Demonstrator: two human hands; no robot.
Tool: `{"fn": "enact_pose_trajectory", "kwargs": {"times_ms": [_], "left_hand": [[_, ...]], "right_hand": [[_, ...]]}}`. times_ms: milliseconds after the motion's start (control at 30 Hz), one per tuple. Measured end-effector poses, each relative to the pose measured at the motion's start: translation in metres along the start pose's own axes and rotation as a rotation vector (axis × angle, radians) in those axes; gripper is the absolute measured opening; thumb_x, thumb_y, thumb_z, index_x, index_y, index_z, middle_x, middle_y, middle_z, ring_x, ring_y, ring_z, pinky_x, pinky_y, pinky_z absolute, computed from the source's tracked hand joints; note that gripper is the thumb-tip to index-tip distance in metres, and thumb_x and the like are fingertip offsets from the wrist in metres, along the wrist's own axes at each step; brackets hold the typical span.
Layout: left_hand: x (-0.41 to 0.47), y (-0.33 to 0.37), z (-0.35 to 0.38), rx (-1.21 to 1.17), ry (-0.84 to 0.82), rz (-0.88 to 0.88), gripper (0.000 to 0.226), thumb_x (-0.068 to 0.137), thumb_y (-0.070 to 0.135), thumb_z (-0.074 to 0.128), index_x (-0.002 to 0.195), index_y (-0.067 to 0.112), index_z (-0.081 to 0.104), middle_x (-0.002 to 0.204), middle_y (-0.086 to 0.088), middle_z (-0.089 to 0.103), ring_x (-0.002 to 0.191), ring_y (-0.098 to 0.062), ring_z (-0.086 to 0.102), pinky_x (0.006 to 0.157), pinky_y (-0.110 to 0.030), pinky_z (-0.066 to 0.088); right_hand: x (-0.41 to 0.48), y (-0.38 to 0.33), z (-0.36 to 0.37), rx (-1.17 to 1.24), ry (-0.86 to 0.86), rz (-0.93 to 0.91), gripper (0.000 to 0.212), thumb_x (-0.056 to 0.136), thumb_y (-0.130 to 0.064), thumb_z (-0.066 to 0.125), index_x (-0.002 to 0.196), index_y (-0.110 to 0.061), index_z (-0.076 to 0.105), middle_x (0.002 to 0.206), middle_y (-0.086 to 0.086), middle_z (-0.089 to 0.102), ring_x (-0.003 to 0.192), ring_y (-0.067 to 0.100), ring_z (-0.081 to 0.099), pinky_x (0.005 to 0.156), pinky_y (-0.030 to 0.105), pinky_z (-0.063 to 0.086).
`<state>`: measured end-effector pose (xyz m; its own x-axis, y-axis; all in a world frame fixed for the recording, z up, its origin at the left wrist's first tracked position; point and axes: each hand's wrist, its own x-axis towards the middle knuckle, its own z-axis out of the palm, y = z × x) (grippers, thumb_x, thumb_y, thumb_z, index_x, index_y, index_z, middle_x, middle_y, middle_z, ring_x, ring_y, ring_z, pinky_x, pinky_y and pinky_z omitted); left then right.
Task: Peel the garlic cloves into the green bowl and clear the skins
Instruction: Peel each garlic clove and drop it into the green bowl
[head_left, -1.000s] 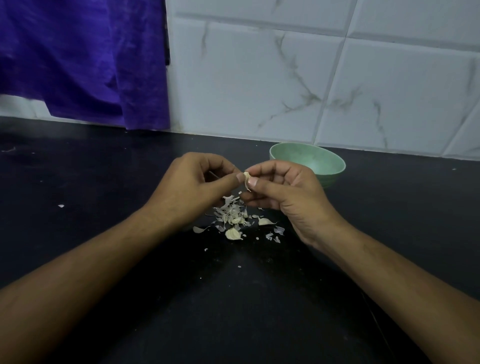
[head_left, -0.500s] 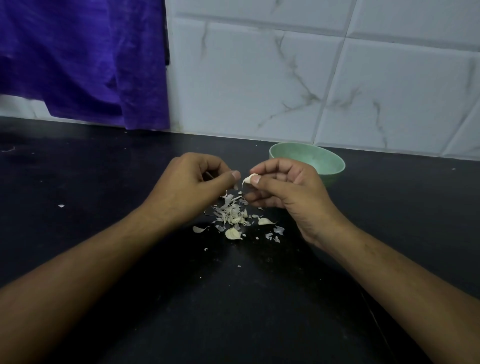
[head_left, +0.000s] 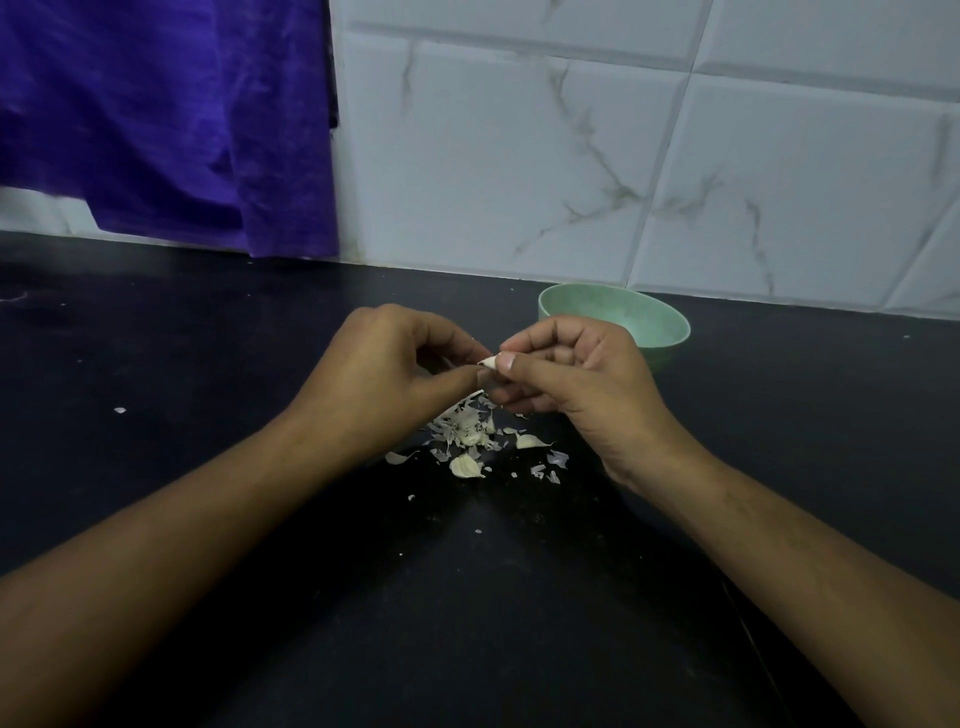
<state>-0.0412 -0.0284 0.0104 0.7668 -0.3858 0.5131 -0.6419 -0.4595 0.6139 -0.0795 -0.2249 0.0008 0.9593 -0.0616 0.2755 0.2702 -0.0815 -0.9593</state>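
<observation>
R hand (head_left: 576, 384) pinches garlic clove (head_left: 488, 361), L hand (head_left: 384, 374) pinches its tip; best strip skin in short pulls over skin pile (head_left: 467, 434), w/ green bowl (head_left: 667, 332) for bare cloves only

One head view — looking down, close over the counter (head_left: 218, 519), toward the wall (head_left: 519, 166).

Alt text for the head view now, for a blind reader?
A left hand and a right hand pinch one garlic clove between them above a pile of skins on a black counter. A green bowl stands behind the right hand, near a white tiled wall; a purple cloth hangs upper left.
</observation>
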Motion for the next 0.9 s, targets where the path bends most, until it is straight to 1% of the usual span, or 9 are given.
{"fn": "enact_pose_trajectory", "kwargs": {"times_ms": [67, 167, 300, 467, 600, 733, 800, 867, 900], "left_hand": [[0.0002, -0.0004, -0.0005, 0.032, 0.016, 0.02, 0.008, 0.088, 0.035, 0.08, 0.091, 0.029, 0.084, 0.074, 0.016, 0.076, 0.073, 0.003, 0.072, 0.07, -0.028, 0.058], [-0.0004, 0.0007, -0.0021, 0.054, 0.013, 0.028, 0.012, 0.088, 0.036, 0.075, 0.09, 0.028, 0.084, 0.074, 0.016, 0.076, 0.072, 0.004, 0.071, 0.071, -0.033, 0.061], [-0.0014, 0.0018, -0.0018, 0.066, 0.019, 0.03, 0.007, 0.086, 0.025, 0.076, 0.086, 0.027, 0.083, 0.072, 0.014, 0.076, 0.07, 0.002, 0.071, 0.07, -0.035, 0.061], [-0.0043, 0.0049, 0.0019, 0.044, 0.06, 0.047, 0.006, 0.082, 0.02, 0.077, 0.079, 0.024, 0.08, 0.066, 0.012, 0.073, 0.064, -0.002, 0.07, 0.062, -0.03, 0.058], [-0.0064, 0.0064, 0.0035, 0.008, 0.085, 0.055, 0.007, 0.078, 0.029, 0.075, 0.073, 0.025, 0.077, 0.064, 0.013, 0.072, 0.062, -0.005, 0.07, 0.055, -0.018, 0.051], [-0.0033, 0.005, 0.0037, -0.079, 0.053, 0.015, 0.014, 0.085, 0.016, 0.079, 0.076, 0.026, 0.079, 0.065, 0.013, 0.072, 0.057, 0.001, 0.065, 0.054, -0.011, 0.045], [-0.0008, 0.003, 0.0028, -0.145, 0.034, -0.01, 0.014, 0.088, 0.017, 0.08, 0.078, 0.027, 0.079, 0.066, 0.01, 0.073, 0.057, 0.001, 0.064, 0.055, -0.02, 0.049], [0.0006, -0.0007, 0.0022, -0.201, 0.019, -0.037, 0.01, 0.089, 0.021, 0.079, 0.08, 0.025, 0.079, 0.067, 0.004, 0.074, 0.06, -0.008, 0.067, 0.06, -0.038, 0.057], [0.001, -0.0021, 0.0022, -0.218, 0.018, -0.046, 0.009, 0.09, 0.023, 0.079, 0.081, 0.024, 0.079, 0.068, 0.001, 0.075, 0.061, -0.014, 0.07, 0.063, -0.044, 0.06]], "right_hand": [[-0.0001, 0.0002, 0.0005, -0.006, 0.003, -0.012, 0.012, 0.09, 0.002, 0.074, 0.1, 0.007, 0.068, 0.088, 0.028, 0.075, 0.074, 0.032, 0.074, 0.067, 0.035, 0.064], [0.0, 0.0005, 0.0012, -0.013, 0.0, -0.031, 0.01, 0.09, 0.002, 0.074, 0.099, 0.006, 0.07, 0.086, 0.026, 0.075, 0.073, 0.03, 0.075, 0.069, 0.037, 0.064], [-0.0005, 0.0006, 0.0008, -0.003, -0.007, -0.04, 0.01, 0.09, 0.003, 0.074, 0.1, 0.004, 0.072, 0.085, 0.023, 0.076, 0.073, 0.028, 0.076, 0.069, 0.035, 0.064], [-0.0022, -0.0005, 0.0005, 0.076, -0.031, -0.013, 0.01, 0.089, 0.005, 0.072, 0.099, 0.003, 0.072, 0.084, 0.019, 0.077, 0.072, 0.025, 0.076, 0.069, 0.034, 0.065], [-0.0028, -0.0015, 0.0005, 0.094, -0.069, 0.008, 0.009, 0.089, 0.005, 0.072, 0.098, 0.002, 0.073, 0.082, 0.018, 0.077, 0.07, 0.023, 0.076, 0.071, 0.036, 0.064], [-0.001, -0.003, -0.0036, 0.137, -0.107, 0.039, 0.014, 0.091, 0.001, 0.069, 0.105, 0.002, 0.073, 0.088, 0.02, 0.077, 0.076, 0.024, 0.077, 0.069, 0.031, 0.064], [-0.0002, -0.0029, -0.0046, 0.166, -0.109, 0.054, 0.019, 0.094, -0.002, 0.067, 0.112, 0.001, 0.073, 0.093, 0.02, 0.077, 0.08, 0.025, 0.077, 0.069, 0.029, 0.063], [-0.0004, -0.0014, -0.0031, 0.178, -0.104, 0.06, 0.021, 0.096, -0.003, 0.066, 0.116, -0.001, 0.072, 0.094, 0.019, 0.077, 0.081, 0.025, 0.077, 0.069, 0.029, 0.062], [-0.0007, -0.0002, -0.0019, 0.176, -0.102, 0.052, 0.023, 0.097, -0.003, 0.065, 0.119, -0.001, 0.071, 0.094, 0.019, 0.076, 0.08, 0.025, 0.077, 0.069, 0.029, 0.062]]}}
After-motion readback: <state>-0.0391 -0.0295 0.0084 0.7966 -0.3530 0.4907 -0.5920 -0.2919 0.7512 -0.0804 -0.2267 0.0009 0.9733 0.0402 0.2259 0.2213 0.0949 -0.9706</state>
